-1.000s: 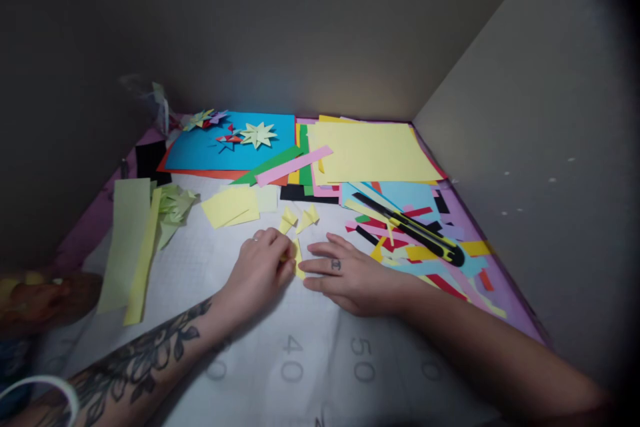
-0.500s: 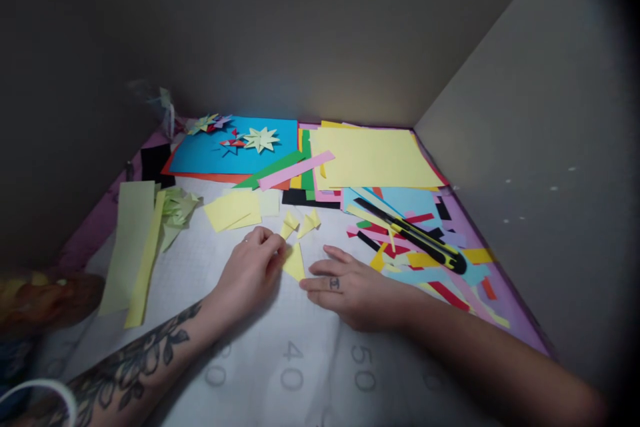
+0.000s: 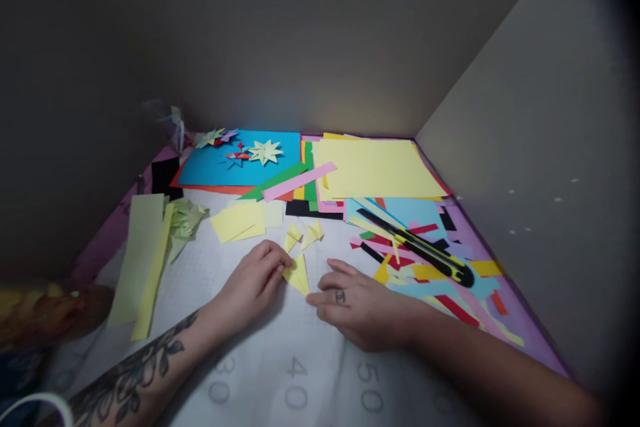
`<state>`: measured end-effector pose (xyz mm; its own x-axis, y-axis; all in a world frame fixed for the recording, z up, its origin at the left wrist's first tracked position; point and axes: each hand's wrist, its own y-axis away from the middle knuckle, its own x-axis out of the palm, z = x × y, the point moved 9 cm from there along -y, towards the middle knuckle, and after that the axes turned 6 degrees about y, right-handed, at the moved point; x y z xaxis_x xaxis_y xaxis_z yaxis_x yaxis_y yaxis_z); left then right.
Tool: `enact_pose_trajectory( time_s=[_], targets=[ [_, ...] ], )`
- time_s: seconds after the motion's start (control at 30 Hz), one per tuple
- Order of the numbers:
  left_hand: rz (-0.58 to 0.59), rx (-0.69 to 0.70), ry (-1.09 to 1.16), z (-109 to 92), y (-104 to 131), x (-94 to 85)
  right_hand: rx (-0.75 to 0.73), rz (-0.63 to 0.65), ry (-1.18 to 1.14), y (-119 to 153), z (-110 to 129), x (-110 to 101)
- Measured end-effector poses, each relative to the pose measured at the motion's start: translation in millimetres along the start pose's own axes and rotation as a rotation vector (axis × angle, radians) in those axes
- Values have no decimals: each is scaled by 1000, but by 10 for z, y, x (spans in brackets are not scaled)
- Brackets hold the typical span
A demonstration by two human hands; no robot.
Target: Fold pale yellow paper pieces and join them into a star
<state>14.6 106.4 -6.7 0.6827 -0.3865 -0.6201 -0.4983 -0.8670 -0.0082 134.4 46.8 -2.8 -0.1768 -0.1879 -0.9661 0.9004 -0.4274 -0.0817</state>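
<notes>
A small folded piece of yellow paper (image 3: 299, 272) lies on the white sheet between my hands, narrowing towards its lower right corner. My left hand (image 3: 260, 275) has its fingertips closed on the left edge. At the lower right corner, a fingertip of my right hand (image 3: 357, 303) touches the paper, while the fingers are stretched out and apart. Just beyond lie two small folded yellow pieces (image 3: 313, 235), side by side. Flat yellow paper squares (image 3: 240, 221) rest behind my left hand.
A yellow-and-black utility knife (image 3: 420, 248) lies on coloured paper scraps (image 3: 450, 307) at right. Paper sheets (image 3: 375, 170) are stacked at the back, beside folded paper stars (image 3: 266, 152) on blue paper (image 3: 210, 170). Pale paper strips (image 3: 140, 247) lie left. Walls stand behind and right.
The whole view has shifted slightly, with everything lower in the picture. Both hands stay at the folded yellow paper, with little other visible change.
</notes>
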Motion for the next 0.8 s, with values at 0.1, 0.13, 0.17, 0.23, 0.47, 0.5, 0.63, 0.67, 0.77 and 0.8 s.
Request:
enact_pose_trajectory(
  time_s=[0.1,0.13,0.17,0.23,0.47,0.5,0.63,0.67,0.77,0.8],
  targets=[
    [42,-1,-21,-22,-7,9,-1,-2,-9,7,-3,0],
    [65,-2,-47,-23,-8,26,-1,-2,-14,9,-6,3],
    [86,-5,-80,-19,-8,44,0,-4,-18,11,-10,5],
    [104,-22,-135,0,-8,66,-2,-21,-25,15,-14,0],
    [43,-124,13,105,-8,41,-28,-145,-55,40,-5,-59],
    [47,-130,52,115,-3,53,-42,-177,-57,46,7,-78],
    [22,-139,135,126,14,64,-35,-427,-79,106,-18,-255],
    [7,-124,126,105,14,49,-7,-507,-93,132,-54,-309],
    [1,-42,100,-12,11,22,51,-668,-165,196,-146,-410],
    [19,-17,99,-52,11,27,55,-687,-189,203,-160,-419]
  ],
)
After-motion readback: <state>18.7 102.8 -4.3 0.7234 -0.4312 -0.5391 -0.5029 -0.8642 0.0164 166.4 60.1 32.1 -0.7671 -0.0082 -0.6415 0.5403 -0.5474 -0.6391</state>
